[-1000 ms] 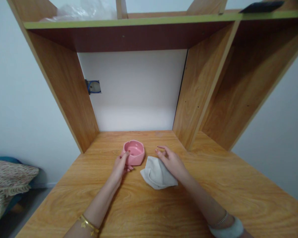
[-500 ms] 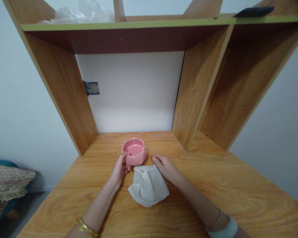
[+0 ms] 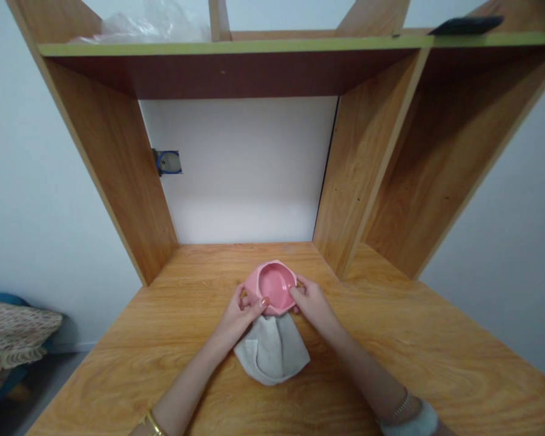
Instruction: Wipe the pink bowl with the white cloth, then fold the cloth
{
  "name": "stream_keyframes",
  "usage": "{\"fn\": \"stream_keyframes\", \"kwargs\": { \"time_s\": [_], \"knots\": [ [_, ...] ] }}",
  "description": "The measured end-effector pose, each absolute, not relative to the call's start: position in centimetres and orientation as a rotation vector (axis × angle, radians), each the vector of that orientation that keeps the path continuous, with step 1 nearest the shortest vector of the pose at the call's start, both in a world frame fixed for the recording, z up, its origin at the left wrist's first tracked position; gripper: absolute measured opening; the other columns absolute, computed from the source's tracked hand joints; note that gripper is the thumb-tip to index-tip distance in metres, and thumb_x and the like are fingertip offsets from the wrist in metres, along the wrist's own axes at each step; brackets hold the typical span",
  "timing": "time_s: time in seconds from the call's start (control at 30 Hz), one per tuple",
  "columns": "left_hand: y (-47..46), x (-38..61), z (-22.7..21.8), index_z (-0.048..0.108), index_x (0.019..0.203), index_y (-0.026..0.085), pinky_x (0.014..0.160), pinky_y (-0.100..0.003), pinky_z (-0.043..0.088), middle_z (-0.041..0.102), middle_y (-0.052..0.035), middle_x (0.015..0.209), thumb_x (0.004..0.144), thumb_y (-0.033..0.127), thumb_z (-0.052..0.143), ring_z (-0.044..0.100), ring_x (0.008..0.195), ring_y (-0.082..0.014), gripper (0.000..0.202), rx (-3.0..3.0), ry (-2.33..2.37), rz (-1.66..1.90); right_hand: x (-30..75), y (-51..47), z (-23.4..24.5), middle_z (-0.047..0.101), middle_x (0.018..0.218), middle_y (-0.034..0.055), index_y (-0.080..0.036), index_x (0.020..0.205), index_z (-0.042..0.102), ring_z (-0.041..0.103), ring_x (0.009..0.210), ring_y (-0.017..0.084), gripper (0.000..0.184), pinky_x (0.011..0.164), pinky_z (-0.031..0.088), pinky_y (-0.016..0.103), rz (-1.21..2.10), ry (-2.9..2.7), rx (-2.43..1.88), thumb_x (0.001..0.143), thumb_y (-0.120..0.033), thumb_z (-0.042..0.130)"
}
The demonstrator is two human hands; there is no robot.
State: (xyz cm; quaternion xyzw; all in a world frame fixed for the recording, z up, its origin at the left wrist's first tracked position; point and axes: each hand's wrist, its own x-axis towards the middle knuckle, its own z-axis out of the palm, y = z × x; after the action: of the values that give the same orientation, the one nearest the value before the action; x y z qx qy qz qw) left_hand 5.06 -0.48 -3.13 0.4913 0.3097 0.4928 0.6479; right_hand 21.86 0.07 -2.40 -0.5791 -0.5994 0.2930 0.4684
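A pink faceted ashtray (image 3: 277, 286), shaped like a small bowl, is held between both hands and tilted with its hollow turned toward me and to the right. My left hand (image 3: 244, 312) grips its left side, the thumb lying on the front rim. On the other side my right hand (image 3: 309, 300) pinches the right rim, thumb inside the hollow and fingers behind. Just below the ashtray, a light grey cloth (image 3: 272, 352) lies crumpled on the wooden desk (image 3: 200, 375); its upper edge is partly covered by the ashtray.
Wooden side panels (image 3: 111, 157) and a divider (image 3: 358, 175) frame the desk's back. Overhead runs a green-edged shelf (image 3: 272, 45) bearing a clear plastic bag (image 3: 157, 24) and a dark flat object (image 3: 467, 25). An uncovered wall socket hole (image 3: 169, 162) shows wiring. Patterned fabric (image 3: 18, 330) lies at far left.
The ashtray has moved right and toward me, now tilted over the cloth's top edge. My right hand has left the cloth's corner and taken hold of the rim; my left hand has shifted right with it.
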Motion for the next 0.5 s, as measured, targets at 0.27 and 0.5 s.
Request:
{"fn": "stream_keyframes", "kwargs": {
  "time_s": [0.27,0.5],
  "knots": [
    [-0.1,3.8,-2.6,0.062,0.088,0.014,0.08,-0.029,0.039,0.064,-0.0108,0.095,0.068,0.032,0.061,0.056,0.093,-0.022,0.027,1.433,0.87,1.187,28.0,1.6,-2.0,0.064,0.094,0.0066,-0.016,0.113,0.051,0.058,0.086,0.019,0.046,0.072,0.044,0.029,0.319,-1.324,-1.654,0.068,-0.019,0.039],
    [0.0,3.8,-2.8,0.062,0.079,0.014,0.062,-0.025,0.04,0.062,-0.0041,0.071,0.068,0.026,0.053,0.056,0.066,-0.0158,0.019,1.506,0.989,1.167,30.9,1.1,-1.9,0.062,0.098,0.0122,-0.017,0.119,0.049,0.057,0.09,0.028,0.046,0.076,0.041,0.039,0.15,-1.252,-1.916,0.074,-0.022,0.037]
  ]
}}
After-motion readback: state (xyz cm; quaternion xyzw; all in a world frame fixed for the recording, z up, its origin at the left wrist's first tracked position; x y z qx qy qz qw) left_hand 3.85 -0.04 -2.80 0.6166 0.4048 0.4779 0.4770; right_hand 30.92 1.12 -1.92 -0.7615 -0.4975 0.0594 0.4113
